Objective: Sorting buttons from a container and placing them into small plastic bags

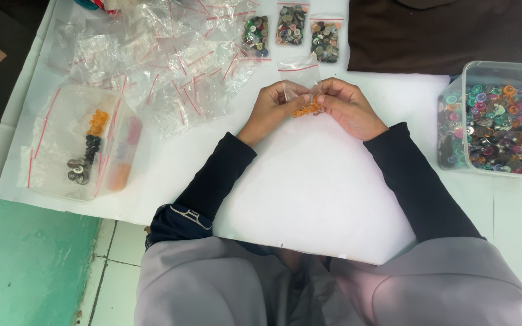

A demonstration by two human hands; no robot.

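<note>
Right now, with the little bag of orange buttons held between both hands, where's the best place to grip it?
Probably by the empty upper part of the little bag, just under its red zip strip, coming from each side with the left hand and right hand. The orange buttons have sunk to the bottom, so the top is flat, thin plastic that pinches easily and keeps the weight hanging below.

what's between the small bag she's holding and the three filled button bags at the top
Only bare white table lies between the small bag and the three filled bags, in the head view.

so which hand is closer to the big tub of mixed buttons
Right. The right hand is nearer the tub; the left hand is farther away, beyond the small bag.
</note>
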